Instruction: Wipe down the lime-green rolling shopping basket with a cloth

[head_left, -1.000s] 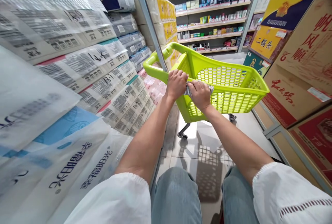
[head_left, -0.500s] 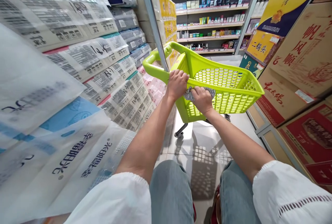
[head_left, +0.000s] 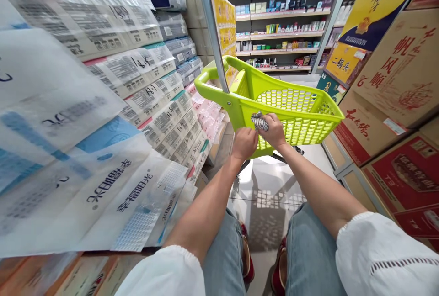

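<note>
My right hand [head_left: 273,130] is closed around a grey-and-white striped cloth [head_left: 259,121], bunched up so that part of it sticks out past my fingers. My left hand [head_left: 244,143] is just below and to the left, fingers curled in close to the cloth. Whatever those fingers grip is hidden. Both hands are in front of the near side wall of a lime-green shopping cart [head_left: 236,112] with a perforated basket. A grey metal pole [head_left: 213,31] slants up from the cart's handle end.
Wrapped paper packs [head_left: 151,88] are piled high on the left, with white plastic packaging [head_left: 103,195] jutting out nearest me. Cardboard cartons [head_left: 394,76] are stacked along the right. Shelves [head_left: 284,13] of small boxed and bottled goods stand behind the cart.
My left hand has come off the cart's top rail and dropped beside my right hand. The cloth, flat against the cart wall before, is now bunched in my right hand.
</note>
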`<state>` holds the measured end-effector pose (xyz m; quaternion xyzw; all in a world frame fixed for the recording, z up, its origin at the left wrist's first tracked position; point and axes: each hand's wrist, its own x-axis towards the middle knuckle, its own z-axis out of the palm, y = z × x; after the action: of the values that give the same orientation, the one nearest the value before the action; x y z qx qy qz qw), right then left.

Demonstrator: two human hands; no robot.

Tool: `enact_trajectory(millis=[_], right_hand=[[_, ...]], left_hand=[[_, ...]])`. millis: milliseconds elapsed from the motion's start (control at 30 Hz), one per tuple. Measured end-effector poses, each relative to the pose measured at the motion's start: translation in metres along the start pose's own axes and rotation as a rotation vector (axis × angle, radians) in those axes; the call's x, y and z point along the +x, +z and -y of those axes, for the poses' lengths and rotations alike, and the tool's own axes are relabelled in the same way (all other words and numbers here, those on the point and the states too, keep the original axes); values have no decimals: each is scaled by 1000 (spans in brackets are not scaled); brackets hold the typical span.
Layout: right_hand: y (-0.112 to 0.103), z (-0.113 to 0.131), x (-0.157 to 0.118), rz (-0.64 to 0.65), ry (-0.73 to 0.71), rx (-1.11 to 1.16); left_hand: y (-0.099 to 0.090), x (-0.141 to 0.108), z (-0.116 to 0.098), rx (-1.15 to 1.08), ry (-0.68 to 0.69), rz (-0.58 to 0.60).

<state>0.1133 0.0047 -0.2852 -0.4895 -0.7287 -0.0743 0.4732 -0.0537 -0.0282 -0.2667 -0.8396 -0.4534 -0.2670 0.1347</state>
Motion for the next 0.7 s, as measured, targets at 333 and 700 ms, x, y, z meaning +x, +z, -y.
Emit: enact_trajectory(millis=[333, 700], right_hand=[[-1, -17, -7, -63, 71, 106], [-14, -32, -5, -14, 124, -100]], left_hand=[[52, 0, -20, 74, -25, 217], [88, 38, -44, -31, -208, 368]])
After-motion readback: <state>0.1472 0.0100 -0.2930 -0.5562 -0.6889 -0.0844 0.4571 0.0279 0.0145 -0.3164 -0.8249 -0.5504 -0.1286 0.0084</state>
